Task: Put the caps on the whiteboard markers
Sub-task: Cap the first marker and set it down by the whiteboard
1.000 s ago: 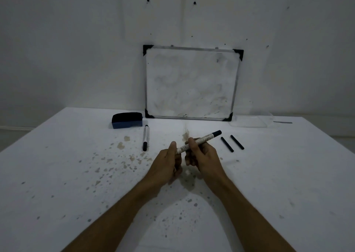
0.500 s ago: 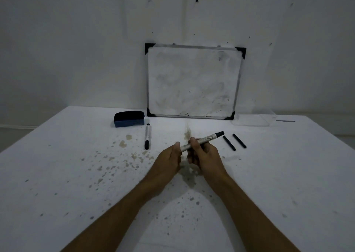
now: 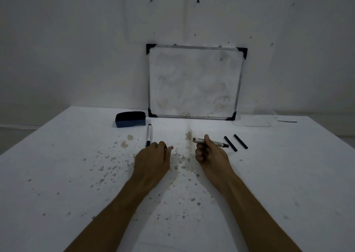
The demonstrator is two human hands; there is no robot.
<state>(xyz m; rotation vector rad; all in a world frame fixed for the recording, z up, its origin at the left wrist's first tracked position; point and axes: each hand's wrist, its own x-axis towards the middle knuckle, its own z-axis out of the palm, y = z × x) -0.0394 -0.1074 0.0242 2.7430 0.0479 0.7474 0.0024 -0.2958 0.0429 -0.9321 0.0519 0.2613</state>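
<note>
My right hand (image 3: pixel 210 153) grips a grey whiteboard marker (image 3: pixel 199 140) around its middle. The marker lies almost level, its black end (image 3: pixel 224 145) pointing right toward two black caps (image 3: pixel 230 143) (image 3: pixel 240 141) that lie side by side on the table. My left hand (image 3: pixel 153 158) hovers palm down with loosely curled fingers and nothing visible in it. Its knuckles sit at the near, black end of a second marker (image 3: pixel 149 134), which lies on the table pointing away from me. Whether the hand touches that marker is unclear.
A small whiteboard (image 3: pixel 194 82) leans on the wall at the back of the white, stained table (image 3: pixel 76 175). A blue eraser (image 3: pixel 130 119) sits left of it, just beyond the lying marker. A clear flat tray (image 3: pixel 253 121) rests at the back right.
My hands have parted. The left hand let go of the held marker and moved left to the lying marker. The right hand carried its marker right and tilted it flatter.
</note>
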